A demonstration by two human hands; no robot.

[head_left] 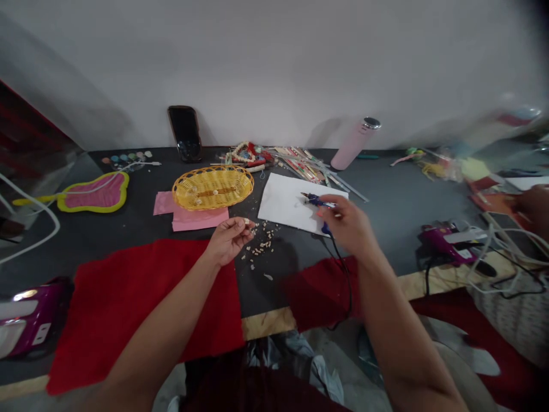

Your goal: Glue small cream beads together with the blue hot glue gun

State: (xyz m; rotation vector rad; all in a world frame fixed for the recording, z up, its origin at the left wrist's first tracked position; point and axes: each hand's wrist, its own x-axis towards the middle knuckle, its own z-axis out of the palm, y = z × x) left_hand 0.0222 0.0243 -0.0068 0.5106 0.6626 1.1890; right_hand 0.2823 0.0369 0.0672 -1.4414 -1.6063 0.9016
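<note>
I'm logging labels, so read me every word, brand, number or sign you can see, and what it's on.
No text can be read.
Pink bottle: dark marks near the top, too small.
Purple device at far left: white patch, too blurred.
Purple device at right: pale patch, too blurred.

Cropped or indistinct along the worktop point(390, 200)
Leftmost purple device point(34, 320) cut off near the front edge; co-worker's hand point(534, 207) cropped and blurred, far right; pale piece point(246, 221) in left hand point(229, 240) too small to identify
</note>
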